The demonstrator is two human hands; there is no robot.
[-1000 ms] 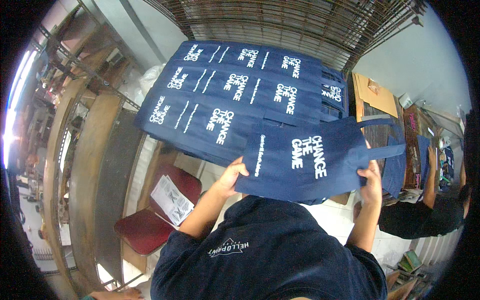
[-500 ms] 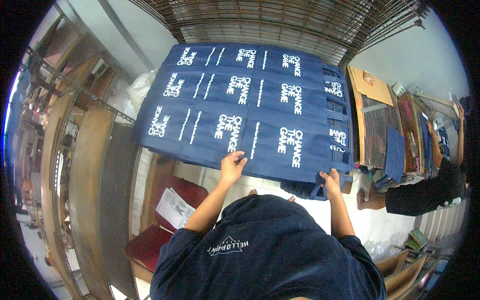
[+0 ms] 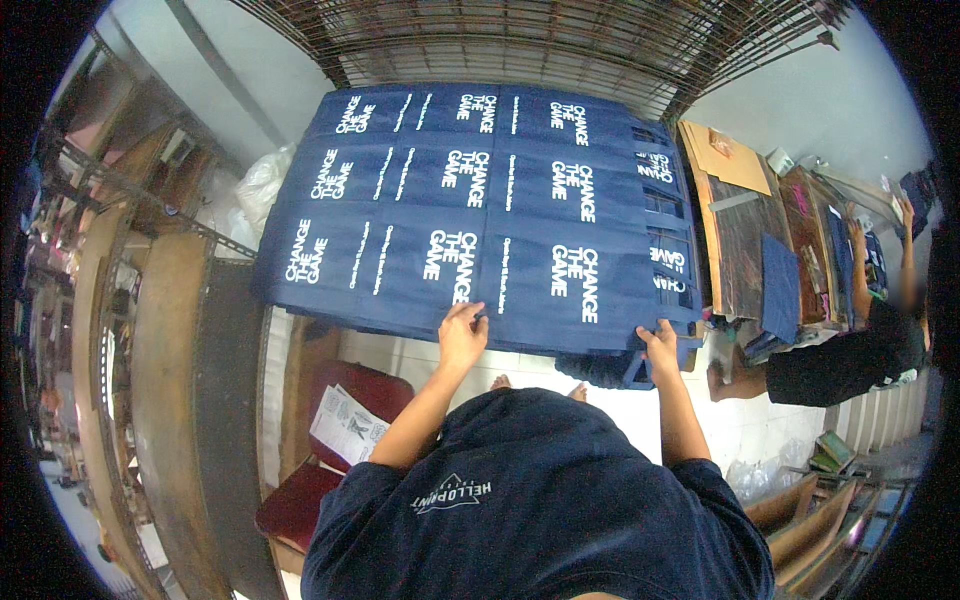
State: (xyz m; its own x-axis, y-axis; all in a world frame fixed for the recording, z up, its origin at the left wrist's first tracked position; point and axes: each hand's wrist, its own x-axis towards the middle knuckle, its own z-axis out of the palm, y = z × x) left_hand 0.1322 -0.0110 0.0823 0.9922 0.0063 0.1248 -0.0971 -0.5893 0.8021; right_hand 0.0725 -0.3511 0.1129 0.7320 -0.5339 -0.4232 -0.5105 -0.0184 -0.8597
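Navy fabric bags [image 3: 530,270] with white printing lie flat in overlapping rows across a broad surface in front of me. At the near edge my left hand [image 3: 463,335] pinches the front bag's edge between thumb and fingers. Further right, my right hand [image 3: 659,352] grips the same bag's near right corner, fingers closed on the cloth. Navy straps [image 3: 665,225] show along the right end of the rows. Beneath the near edge, between my hands, dark fabric [image 3: 600,368] hangs down.
A red chair [image 3: 345,400] with printed sheets [image 3: 347,425] stands below left, beside long wooden boards [image 3: 170,400]. Wire racks [image 3: 560,45] rise at the back. On the right are a wooden table [image 3: 745,250] with cardboard and another person [image 3: 850,350] at work.
The whole view has shifted slightly, with the bags now a little further left in it. Both hands keep their hold at the near edge. The person at right has moved an arm.
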